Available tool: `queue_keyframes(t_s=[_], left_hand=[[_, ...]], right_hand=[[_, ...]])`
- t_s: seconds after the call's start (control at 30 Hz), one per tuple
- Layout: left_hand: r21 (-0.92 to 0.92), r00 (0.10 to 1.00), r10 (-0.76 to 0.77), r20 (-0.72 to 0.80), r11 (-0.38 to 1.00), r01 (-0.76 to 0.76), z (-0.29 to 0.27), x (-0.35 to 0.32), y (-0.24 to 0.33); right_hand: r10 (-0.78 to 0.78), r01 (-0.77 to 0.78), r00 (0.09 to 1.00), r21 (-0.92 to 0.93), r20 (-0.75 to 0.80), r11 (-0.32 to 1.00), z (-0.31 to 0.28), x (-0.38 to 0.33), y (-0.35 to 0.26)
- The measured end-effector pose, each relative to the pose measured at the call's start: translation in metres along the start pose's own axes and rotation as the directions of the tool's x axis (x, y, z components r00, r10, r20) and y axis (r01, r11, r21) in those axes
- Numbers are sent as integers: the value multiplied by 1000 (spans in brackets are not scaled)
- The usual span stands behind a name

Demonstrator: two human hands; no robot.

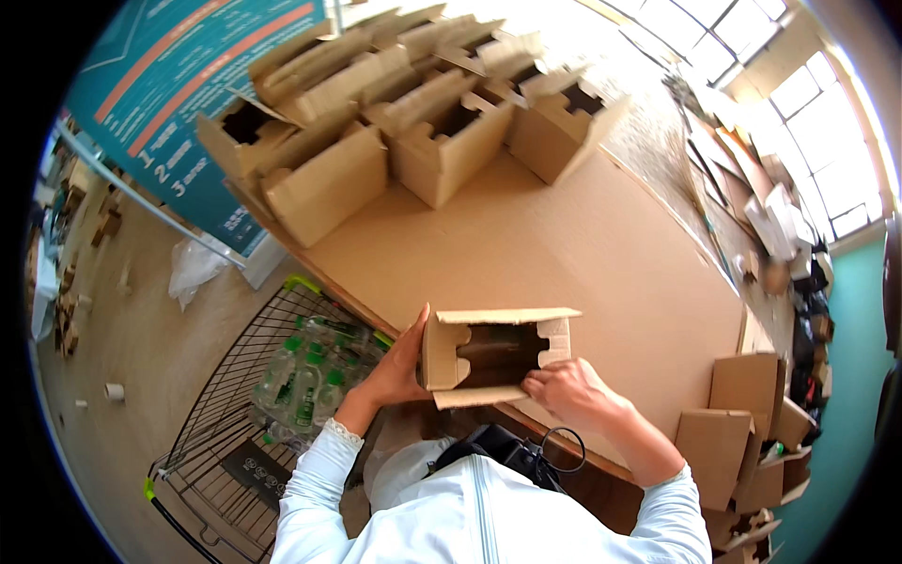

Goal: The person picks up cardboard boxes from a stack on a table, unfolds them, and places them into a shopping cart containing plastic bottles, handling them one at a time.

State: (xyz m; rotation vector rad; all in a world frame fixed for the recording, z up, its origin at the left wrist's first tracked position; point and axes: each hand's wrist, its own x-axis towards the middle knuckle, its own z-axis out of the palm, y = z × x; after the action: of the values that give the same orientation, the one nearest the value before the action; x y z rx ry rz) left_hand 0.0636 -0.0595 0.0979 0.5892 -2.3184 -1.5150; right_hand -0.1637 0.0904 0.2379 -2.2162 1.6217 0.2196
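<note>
A small brown cardboard box point(496, 317) is held at the near edge of the table, its top open and its flaps standing up. The inside looks dark, and I cannot make out anything in it. My left hand point(399, 365) presses along the box's left side, fingers pointing up and away. My right hand point(573, 390) has its fingers curled at the near right corner, gripping the edge by the near flap. Part of the right fingertips is hidden behind the cardboard.
Several similar open boxes point(446, 141) stand grouped at the table's far left. A shopping cart point(202, 414) with clear plastic bottles point(305, 383) is at my left. More cardboard cartons point(716, 456) are stacked at the right, and a teal banner point(178, 103) stands beyond the table's left edge.
</note>
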Motion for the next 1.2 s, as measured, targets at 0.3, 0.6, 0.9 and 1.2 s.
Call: queue_keyframes(t_s=[0.3, 0.6, 0.9, 1.2], left_hand=[[97, 997, 27, 73, 995, -34, 67, 3, 22], [-244, 978, -210, 1, 948, 204, 90, -33, 30], [-615, 829, -478, -291, 757, 221, 47, -133, 30], [-905, 312, -850, -424, 384, -184, -9, -283, -13]], right_hand=[[643, -231, 706, 761, -297, 606, 105, -152, 52], [390, -224, 920, 876, 46, 427, 163, -60, 99], [108, 100, 987, 979, -121, 178, 119, 29, 27], [-180, -216, 928, 866, 325, 451, 103, 233, -134]])
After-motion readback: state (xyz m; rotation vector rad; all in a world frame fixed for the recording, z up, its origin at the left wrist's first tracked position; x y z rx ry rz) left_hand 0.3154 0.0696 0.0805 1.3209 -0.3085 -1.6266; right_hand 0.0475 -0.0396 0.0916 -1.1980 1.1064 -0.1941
